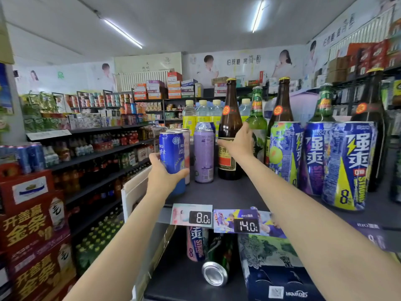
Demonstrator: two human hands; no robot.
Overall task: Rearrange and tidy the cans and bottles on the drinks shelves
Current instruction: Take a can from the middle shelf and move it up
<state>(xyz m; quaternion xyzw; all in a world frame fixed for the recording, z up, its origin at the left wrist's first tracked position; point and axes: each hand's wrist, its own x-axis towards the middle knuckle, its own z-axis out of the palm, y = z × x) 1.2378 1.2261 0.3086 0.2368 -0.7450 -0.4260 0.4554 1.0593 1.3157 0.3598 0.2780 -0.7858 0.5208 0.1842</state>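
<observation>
**Cans and bottles half sorted on the dark shelf**

Cans stand in loose groups on the dark grey metal shelf (227, 192). The left hand (161, 172) curls round a tall blue aluminium can (172, 157) at the shelf's left front. The right hand (239, 141) reaches to a brown glass bottle with a yellow label (230, 129); its fingers are hidden, so the grip cannot be told. Much seems left: a silver-topped can (214, 272) lies toppled on the shelf below.

A small grocery shop — stocked shelves (104, 148) of bottled drinks line the aisle, price tags (201, 217) clip to a shelf edge, cartons (173, 85) stack high — advertising posters (243, 64) cover the walls.
</observation>
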